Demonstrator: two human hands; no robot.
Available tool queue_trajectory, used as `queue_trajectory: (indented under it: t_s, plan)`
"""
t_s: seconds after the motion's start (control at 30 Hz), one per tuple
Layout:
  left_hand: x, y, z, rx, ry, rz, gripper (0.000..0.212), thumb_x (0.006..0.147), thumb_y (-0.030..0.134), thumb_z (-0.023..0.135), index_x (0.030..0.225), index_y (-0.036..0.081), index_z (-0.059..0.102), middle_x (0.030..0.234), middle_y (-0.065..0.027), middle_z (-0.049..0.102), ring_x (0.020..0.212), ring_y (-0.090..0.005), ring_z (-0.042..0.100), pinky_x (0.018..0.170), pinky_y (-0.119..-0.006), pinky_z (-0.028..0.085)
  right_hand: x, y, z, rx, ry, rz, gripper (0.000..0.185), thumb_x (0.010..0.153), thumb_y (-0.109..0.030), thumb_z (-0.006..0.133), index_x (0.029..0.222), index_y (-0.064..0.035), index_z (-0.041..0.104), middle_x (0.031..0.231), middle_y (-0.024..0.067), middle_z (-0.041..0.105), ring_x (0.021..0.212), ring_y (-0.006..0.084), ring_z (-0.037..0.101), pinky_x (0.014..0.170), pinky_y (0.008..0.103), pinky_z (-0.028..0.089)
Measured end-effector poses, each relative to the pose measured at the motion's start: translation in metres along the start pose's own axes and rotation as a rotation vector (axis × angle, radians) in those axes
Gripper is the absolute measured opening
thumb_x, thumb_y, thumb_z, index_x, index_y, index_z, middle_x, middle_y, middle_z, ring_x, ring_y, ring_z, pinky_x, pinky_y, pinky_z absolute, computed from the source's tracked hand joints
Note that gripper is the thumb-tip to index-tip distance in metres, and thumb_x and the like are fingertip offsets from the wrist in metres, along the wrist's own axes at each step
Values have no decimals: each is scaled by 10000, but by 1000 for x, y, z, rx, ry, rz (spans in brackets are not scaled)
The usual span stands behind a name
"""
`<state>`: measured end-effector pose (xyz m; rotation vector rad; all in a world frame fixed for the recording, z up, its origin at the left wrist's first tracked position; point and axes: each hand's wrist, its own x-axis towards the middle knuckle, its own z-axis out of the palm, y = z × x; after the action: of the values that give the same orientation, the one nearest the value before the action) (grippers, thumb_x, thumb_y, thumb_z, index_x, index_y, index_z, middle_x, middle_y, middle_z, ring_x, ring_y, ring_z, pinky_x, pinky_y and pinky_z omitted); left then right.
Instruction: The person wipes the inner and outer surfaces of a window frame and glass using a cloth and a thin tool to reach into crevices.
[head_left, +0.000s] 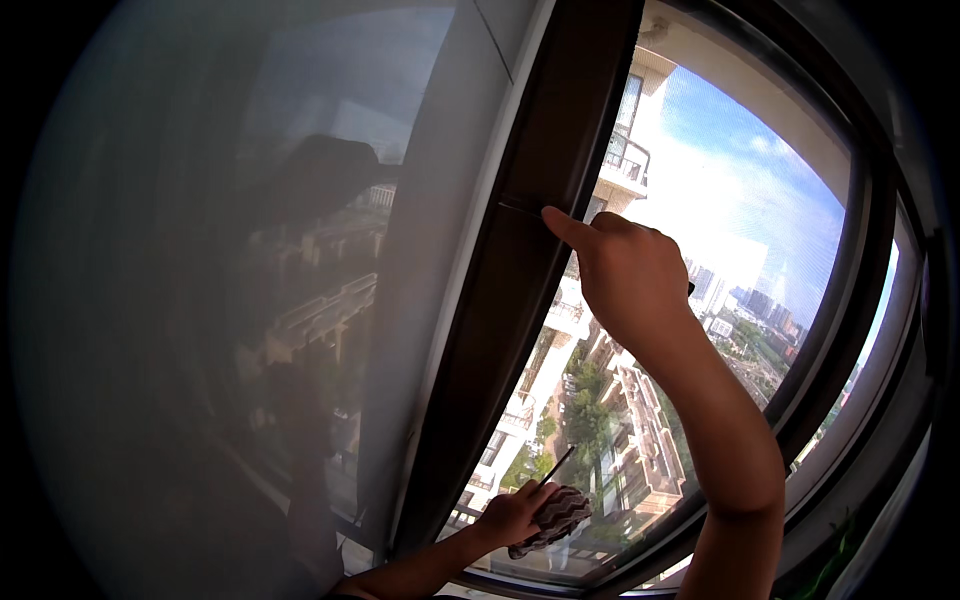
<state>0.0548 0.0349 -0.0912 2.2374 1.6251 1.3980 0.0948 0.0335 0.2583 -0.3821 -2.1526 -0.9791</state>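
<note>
My right hand (630, 262) is raised at the dark window frame (517, 247), its index finger touching the frame beside a thin line across it. The other fingers are curled, and a small dark tip shows beyond the hand's right edge, so it seems to hold something mostly hidden. Lower down, my left hand (514, 514) grips a patterned brown cloth (559, 519) and a thin dark rod (556, 465) that points up and right. Both hands are in front of the window screen (750, 172).
A glossy pale panel (225, 300) with reflections fills the left side. Curved dark frame bars (874, 217) run down the right. Green leaves (832, 547) show at the lower right. Tall buildings and trees lie far below outside.
</note>
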Motion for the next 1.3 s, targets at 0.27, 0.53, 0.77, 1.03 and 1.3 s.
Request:
queue_trajectory:
  t_s: [0.27,0.53,0.77,1.03,1.3]
  plan:
    - [0,-1,0,-8,12,15,671,651,119,672,1264,149,402,993,-142,516,766,-360,594,604,-434,499,5,-4,-8,-23,-133,-25,443,772,-21,552,1179,-190,593,765,86,608,679,227,640,564,336,531]
    - [1,-1,2,-14,-3,18,691,642,113,673,1273,147,394,1005,-141,504,770,-359,592,609,-435,498,1,8,1,-17,14,-24,444,752,-30,561,1165,-186,599,706,73,573,589,218,607,487,329,499]
    - [-2,-5,1,0,11,17,720,636,104,662,1292,150,369,1066,-139,498,752,-359,602,600,-446,508,6,5,1,344,-179,7,304,857,-96,546,1107,-237,646,810,121,657,703,256,641,639,354,529]
    - [2,0,0,-18,-13,28,733,639,106,666,1307,154,367,1024,-139,490,752,-352,590,600,-429,493,51,42,0,119,236,176,299,874,-112,513,1119,-227,639,663,81,608,597,220,608,548,349,502]
    - [3,4,-4,12,-16,31,762,618,112,693,1304,152,363,1021,-140,486,755,-347,592,604,-429,498,-12,11,15,168,6,-66,432,747,-23,542,1121,-217,638,692,49,594,593,218,605,498,329,496]
